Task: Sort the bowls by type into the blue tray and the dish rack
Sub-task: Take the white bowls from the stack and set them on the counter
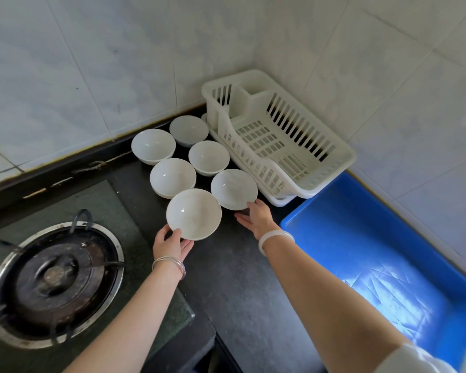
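Observation:
Several white bowls stand on the dark counter (pixel 226 270) in two rows. My left hand (pixel 171 244) grips the near rim of the nearest bowl (pixel 193 214), thumb on the rim and fingers underneath. My right hand (pixel 256 218) touches the near edge of the bowl beside it (pixel 234 188), fingers spread under it and not closed. Behind them sit more bowls (pixel 172 177), (pixel 209 157), (pixel 153 145), (pixel 189 130). The white dish rack (pixel 277 135) stands empty in the corner. The blue tray (pixel 382 254) lies empty to the right.
A gas stove burner (pixel 54 281) sits at the left on a glass hob. Tiled walls (pixel 92 63) close the counter at the back and right. A small white object peeks out behind the rack's left end.

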`<state>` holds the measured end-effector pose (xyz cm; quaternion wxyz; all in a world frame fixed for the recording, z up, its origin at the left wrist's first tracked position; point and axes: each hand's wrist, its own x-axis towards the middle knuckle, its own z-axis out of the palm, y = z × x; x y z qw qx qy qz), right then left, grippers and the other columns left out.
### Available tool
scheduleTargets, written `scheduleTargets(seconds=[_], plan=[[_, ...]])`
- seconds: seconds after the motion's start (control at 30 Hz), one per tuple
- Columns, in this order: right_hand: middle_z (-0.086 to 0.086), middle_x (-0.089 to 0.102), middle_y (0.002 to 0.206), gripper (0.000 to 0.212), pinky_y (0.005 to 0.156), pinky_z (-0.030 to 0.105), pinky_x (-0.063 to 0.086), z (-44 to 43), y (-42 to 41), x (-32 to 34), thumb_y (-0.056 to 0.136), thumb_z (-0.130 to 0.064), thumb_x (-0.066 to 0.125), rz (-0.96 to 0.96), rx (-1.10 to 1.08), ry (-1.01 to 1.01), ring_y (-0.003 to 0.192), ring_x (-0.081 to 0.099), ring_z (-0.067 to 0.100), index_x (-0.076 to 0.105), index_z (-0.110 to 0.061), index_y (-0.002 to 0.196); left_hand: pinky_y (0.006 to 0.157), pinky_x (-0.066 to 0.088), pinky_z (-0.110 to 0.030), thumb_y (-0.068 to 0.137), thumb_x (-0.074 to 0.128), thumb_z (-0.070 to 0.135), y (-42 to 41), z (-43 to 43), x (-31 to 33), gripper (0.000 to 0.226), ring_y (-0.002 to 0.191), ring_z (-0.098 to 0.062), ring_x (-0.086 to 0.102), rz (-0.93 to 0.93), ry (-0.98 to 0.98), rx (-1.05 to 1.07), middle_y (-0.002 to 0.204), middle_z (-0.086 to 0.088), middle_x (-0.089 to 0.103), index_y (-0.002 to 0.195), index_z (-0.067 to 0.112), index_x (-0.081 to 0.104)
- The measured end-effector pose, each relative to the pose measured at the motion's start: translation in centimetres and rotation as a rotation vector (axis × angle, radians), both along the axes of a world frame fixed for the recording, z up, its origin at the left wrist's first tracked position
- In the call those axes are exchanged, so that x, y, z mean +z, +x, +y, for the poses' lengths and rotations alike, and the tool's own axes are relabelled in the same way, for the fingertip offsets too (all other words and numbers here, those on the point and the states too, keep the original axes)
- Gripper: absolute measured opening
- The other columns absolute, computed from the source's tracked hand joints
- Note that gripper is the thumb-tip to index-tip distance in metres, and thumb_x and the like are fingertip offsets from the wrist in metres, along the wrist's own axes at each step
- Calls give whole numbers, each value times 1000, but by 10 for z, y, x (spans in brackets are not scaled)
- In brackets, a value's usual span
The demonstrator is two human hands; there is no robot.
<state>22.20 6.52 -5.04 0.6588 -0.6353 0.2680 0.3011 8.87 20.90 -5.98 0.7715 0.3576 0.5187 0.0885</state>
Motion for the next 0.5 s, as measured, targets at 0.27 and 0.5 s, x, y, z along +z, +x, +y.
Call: scheduleTargets(seconds=[0.27, 0.5], plan=[[6, 61, 119, 35, 69, 26, 54, -28, -22, 16, 100, -23, 41, -95, 84, -99, 85, 66, 19, 47, -15, 133, 93, 49, -34, 93, 47, 12, -12, -22, 0, 43, 117, -27, 55, 19, 156, -108, 128, -13, 55, 136, 13, 43], [1, 68, 97, 23, 63, 21, 49, -108, -89, 37, 99, -26, 40, -319, 212, -330, 73, 66, 12, 61, -21, 104, 97, 45, -35, 94, 45, 5, -43, -95, 6, 36, 118, -33, 54, 17, 131, -434, 130, -19, 52, 130, -1, 47]])
